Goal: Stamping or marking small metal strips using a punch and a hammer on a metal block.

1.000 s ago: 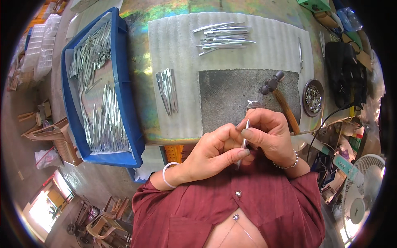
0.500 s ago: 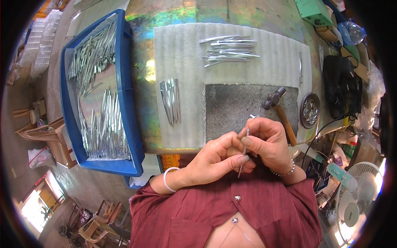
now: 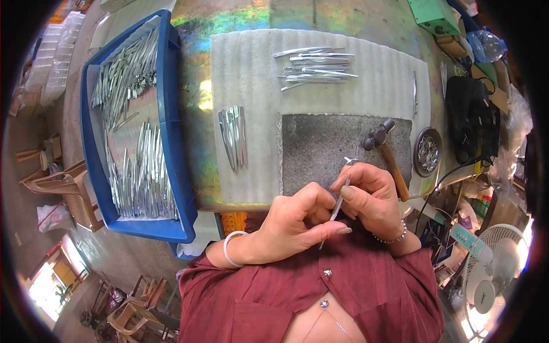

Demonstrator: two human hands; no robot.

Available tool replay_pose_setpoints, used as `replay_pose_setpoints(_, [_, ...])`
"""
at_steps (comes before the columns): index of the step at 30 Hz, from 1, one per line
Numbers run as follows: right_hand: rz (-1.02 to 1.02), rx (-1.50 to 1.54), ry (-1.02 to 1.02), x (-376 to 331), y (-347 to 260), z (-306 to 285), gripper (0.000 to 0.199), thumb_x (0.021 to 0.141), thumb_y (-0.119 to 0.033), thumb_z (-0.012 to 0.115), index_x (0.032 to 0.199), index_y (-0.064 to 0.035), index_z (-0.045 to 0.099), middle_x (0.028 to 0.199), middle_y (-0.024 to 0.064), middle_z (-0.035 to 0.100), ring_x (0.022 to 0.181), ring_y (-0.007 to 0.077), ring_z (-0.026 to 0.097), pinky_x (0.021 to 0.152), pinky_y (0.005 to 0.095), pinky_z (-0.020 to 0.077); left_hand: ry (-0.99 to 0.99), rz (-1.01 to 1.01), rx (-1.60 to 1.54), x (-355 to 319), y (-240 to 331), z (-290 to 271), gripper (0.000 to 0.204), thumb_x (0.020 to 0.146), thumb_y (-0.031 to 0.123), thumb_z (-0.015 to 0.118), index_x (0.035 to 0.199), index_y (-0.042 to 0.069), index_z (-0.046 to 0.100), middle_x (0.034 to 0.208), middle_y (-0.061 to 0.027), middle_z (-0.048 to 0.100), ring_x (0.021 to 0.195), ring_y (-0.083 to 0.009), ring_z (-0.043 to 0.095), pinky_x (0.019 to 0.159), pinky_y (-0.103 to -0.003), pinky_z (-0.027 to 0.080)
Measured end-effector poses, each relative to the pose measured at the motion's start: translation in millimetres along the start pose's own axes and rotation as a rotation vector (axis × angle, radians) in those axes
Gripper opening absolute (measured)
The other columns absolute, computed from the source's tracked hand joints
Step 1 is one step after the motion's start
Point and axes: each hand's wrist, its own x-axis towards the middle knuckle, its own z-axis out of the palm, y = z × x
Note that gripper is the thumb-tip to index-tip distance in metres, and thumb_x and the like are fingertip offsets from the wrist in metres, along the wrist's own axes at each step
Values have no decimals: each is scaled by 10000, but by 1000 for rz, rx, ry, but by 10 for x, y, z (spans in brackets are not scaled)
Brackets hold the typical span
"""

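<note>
The left forearm and right forearm slant inward, elbows bent, bringing both hands close together. The left hand holds its thumb stretched out, well apart from the curled fingers. The right hand is in a pinch, its thumb against the bent index finger.

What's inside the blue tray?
The blue tray holds two groups of slim metal pieces, one nearer, one farther. The lower pieces in each pile and the floor beneath are covered.
</note>
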Motion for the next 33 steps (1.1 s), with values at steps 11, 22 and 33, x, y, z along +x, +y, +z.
replay_pose_setpoints(11, [-10,52,-33,2,1,-24,78,876,-42,632,936,-19,588,825,0,605,720,48,560,603,190,448,-134,-199,-256,32,-48,-9,146,898,55,601,909,16,461,688,-41,641,628,-75,622,541,-215,473])
replay_pose_setpoints(22, [24,51,-34,30,-46,0,90,874,-39,638,893,-11,554,804,22,612,740,62,581,627,212,482,-235,-282,-439,54,-69,-43,130,968,120,489,982,2,437,863,-106,672,814,-150,662,694,-260,533])
replay_pose_setpoints(33, [65,17,-9,49,-101,81,90,876,-50,640,879,-13,557,788,16,611,722,57,578,617,206,477,-242,-315,-536,22,-4,-59,169,978,144,471,1069,3,448,922,-113,659,849,-186,665,739,-278,540])
